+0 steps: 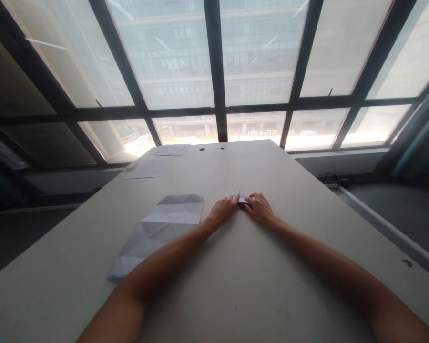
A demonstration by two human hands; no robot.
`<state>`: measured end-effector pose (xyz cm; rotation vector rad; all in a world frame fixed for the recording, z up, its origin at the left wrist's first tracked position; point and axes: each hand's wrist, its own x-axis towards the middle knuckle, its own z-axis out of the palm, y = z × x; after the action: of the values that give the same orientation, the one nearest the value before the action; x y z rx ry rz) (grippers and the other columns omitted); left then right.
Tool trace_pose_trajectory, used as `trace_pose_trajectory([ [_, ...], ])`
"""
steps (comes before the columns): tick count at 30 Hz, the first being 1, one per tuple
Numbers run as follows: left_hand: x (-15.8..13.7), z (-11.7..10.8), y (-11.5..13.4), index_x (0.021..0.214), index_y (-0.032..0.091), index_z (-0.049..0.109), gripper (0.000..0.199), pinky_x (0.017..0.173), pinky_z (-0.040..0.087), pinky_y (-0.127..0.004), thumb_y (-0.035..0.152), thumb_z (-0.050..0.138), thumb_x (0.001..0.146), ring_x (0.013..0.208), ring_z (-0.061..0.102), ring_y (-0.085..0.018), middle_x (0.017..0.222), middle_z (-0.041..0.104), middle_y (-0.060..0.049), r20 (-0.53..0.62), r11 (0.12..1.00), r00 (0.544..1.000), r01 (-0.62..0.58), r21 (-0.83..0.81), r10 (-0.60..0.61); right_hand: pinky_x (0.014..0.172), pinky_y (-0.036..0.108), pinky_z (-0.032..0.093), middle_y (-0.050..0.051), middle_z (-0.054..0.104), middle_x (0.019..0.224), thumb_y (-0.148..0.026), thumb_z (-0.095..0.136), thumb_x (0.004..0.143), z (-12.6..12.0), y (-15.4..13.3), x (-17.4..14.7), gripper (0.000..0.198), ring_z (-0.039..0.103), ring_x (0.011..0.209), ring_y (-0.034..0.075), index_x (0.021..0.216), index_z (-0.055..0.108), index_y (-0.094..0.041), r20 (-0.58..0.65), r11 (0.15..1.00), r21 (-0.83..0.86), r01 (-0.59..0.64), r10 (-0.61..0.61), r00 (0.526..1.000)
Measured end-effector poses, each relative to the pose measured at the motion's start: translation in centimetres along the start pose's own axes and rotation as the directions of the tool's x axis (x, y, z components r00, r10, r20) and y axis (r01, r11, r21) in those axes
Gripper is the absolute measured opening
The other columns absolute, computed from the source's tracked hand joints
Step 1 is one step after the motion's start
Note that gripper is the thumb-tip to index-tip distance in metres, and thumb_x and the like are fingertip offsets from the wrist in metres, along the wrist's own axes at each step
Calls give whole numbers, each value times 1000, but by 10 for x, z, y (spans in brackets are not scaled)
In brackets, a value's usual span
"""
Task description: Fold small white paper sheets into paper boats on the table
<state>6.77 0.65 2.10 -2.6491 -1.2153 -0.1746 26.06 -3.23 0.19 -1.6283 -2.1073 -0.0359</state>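
Observation:
A small piece of folded white paper (242, 200) lies between my two hands near the middle of the white table. My left hand (224, 209) pinches its left side, fingers bent over the edge. On the right side, my right hand (260, 207) grips the paper with its fingertips. The paper rises to a small point at the top, and its lower edge is dark with shadow. To the left lies a large creased sheet of paper (175, 218), marked with a grid of fold lines; my left forearm hides part of its lower right edge.
Flat sheets of paper (146, 167) lie at the table's far left, with more sheets (171, 149) behind them. Two small dark holes, one a round hole (202, 149), sit near the far edge of the table (243, 162). Large framed windows (257, 52) stand beyond.

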Motion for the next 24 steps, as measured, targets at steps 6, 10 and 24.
trace_pose_trajectory([
  [6,1,-1,-5,140,20,46,43,75,52,-28,11,39,99,85,69,-20,107,67,-12,27,999,998,51,-12,-51,92,32,39,9,64,111,-41,58,94,1,3,1,30,53,103,23,113,71,-22,-31,998,69,13,-11,999],
  [10,-2,-5,-5,115,19,61,25,77,52,-29,15,43,99,88,69,-21,103,68,-9,42,999,999,19,-46,-17,93,32,40,9,66,109,-39,57,96,2,6,2,27,53,103,23,109,73,-22,-56,993,117,-22,29,998],
  [24,1,-11,-3,100,17,66,19,78,52,-31,16,47,98,94,67,-23,99,70,-10,24,996,1000,-3,-87,5,97,32,38,9,64,116,-23,57,93,-1,5,1,26,51,110,23,116,69,-22,8,994,74,-81,81,997],
])
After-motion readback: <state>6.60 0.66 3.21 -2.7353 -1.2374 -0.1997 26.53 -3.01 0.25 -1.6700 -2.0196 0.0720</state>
